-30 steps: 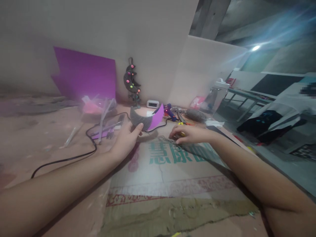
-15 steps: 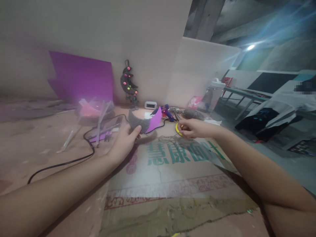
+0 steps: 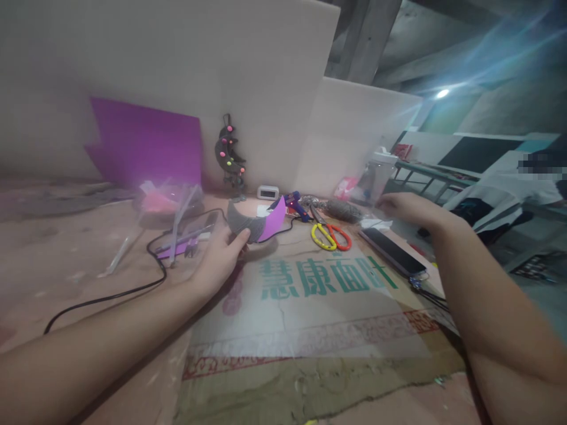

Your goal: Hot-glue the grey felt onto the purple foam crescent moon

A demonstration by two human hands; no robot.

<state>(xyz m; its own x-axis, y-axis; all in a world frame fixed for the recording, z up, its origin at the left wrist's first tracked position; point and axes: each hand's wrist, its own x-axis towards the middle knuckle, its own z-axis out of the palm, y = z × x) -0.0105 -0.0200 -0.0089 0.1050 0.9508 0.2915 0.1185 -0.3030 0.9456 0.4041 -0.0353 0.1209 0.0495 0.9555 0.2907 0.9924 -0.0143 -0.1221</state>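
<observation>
The left hand [image 3: 219, 260] pinches a grey crescent piece [image 3: 243, 221], backed by a purple cutout [image 3: 275, 219], by its lower edge. It holds the piece just above the worktop toward the far edge, probably to keep its face in view. The right hand [image 3: 405, 206] hovers over the right edge beside a clear jar [image 3: 374, 177], and blur hides whether it grips anything. The scissors [image 3: 330, 236] lie flat on the cardboard sheet [image 3: 310, 307]. A clear bag [image 3: 168, 198] at the far left holds something pink; the jar's contents are unclear.

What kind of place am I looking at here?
Likely a handicraft workbench: a blue hot-glue gun, yellow-and-orange-handled scissors and a purple sheet leaning on the wall; the left hand holds a grey-and-purple crescent cut-out.
</observation>
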